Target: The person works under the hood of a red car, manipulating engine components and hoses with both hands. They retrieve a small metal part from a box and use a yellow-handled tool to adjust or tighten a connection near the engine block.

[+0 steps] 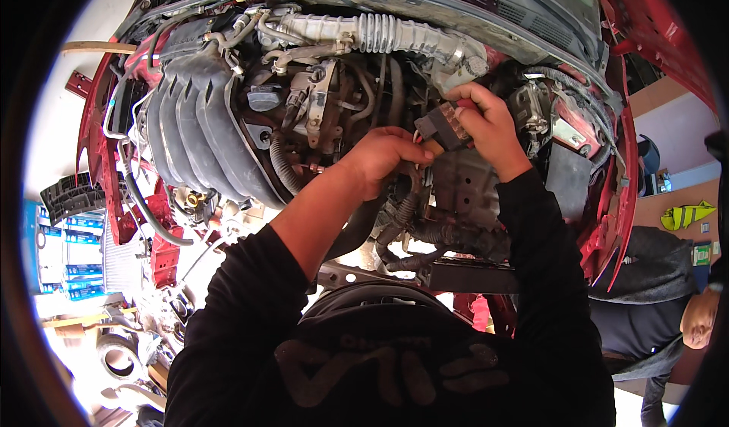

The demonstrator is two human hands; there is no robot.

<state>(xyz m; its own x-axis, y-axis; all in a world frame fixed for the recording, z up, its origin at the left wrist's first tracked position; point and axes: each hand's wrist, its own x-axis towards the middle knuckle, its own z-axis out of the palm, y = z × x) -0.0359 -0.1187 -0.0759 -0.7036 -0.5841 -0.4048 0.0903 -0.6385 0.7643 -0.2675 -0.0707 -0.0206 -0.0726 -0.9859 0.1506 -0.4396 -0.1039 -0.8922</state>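
A black electrical block (438, 126), probably a connector or small fuse box, with a row of brownish slots, is held over the right part of the open engine bay. My right hand (490, 123) grips it from the right, thumb on its face and index finger along its far edge. From the left, my left hand (387, 157) pinches the near end, its thumb beside an orange-brown part (433, 148). Light-coloured wires show at the block's left side. What the left fingers hold underneath is hidden. Below the hands, a corrugated wiring conduit (406, 207) runs down the bay.
A black ribbed engine cover (199, 119) fills the left of the bay. Beyond my hands a grey corrugated intake hose (377, 32) crosses it. Red body panels (624, 176) border the bay. At the right a person (645, 328) in dark clothing is near; a tyre (119, 357) lies lower left.
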